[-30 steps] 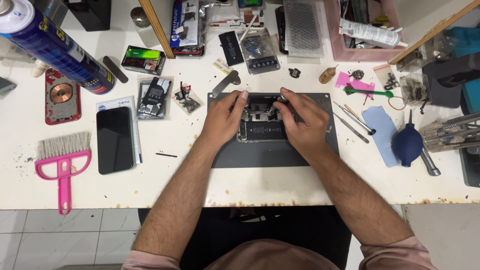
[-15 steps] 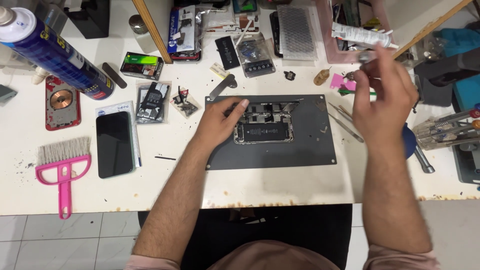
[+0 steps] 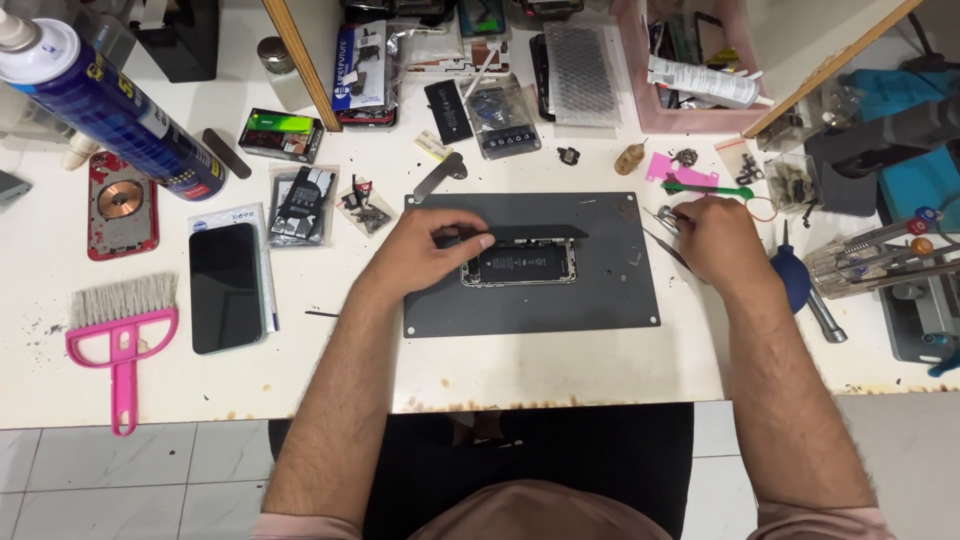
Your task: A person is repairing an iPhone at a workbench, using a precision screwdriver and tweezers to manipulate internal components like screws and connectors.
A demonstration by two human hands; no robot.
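Head view: the left hand (image 3: pixel 425 250) rests on the dark mat (image 3: pixel 600 290), its fingers (image 3: pixel 470 240) pinched on the near end of a thin black panel (image 3: pixel 530 232), apparently lifted on edge over the opened phone (image 3: pixel 520 266). The phone lies in the mat's middle, its battery showing. The right hand (image 3: pixel 715 240) is at the mat's right edge, fingers curled on small metal tools (image 3: pixel 665 215) on the table (image 3: pixel 560 365); whether it grips one I cannot tell.

Judged from this, the panel is the weak point. It is held at one end only, so a slip or a pull too far back could strain whatever cable joins it to the phone, or drop it onto the bare parts. With the right hand working apart, attention is split and the left may drift. A tool dragged across could scratch the mat or flick loose bits off the crowded table.
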